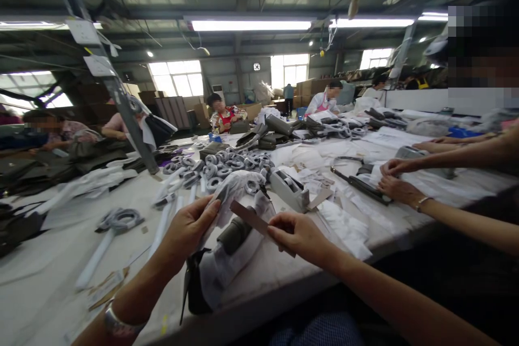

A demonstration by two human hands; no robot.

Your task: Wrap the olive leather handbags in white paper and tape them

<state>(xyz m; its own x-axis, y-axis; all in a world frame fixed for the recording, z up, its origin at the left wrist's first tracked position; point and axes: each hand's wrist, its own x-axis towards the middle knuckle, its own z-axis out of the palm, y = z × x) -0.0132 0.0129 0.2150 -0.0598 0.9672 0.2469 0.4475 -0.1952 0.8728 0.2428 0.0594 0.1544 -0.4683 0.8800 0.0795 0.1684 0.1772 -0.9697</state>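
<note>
My left hand (197, 223) pinches the edge of a white, thin wrapping sheet (233, 186) between thumb and fingers. Between finger and thumb, my right hand (295, 232) grips a flat brown strip (249, 217), slanting down to the right. Below both hands, a dark olive bag (198, 289) lies at the table's front edge, partly covered in white wrapping. A rolled olive part (234, 235) of it shows under the strip. Just beyond my right hand stands a grey tape dispenser (290, 190).
Many grey-wrapped rings (227, 162) are heaped mid-table, and one with a white tail (119, 220) lies at left. A slanted metal post (130, 119) rises there. At right, a co-worker's hands (399, 181) handle a dark strap (360, 184). White sheets (344, 224) lie nearby.
</note>
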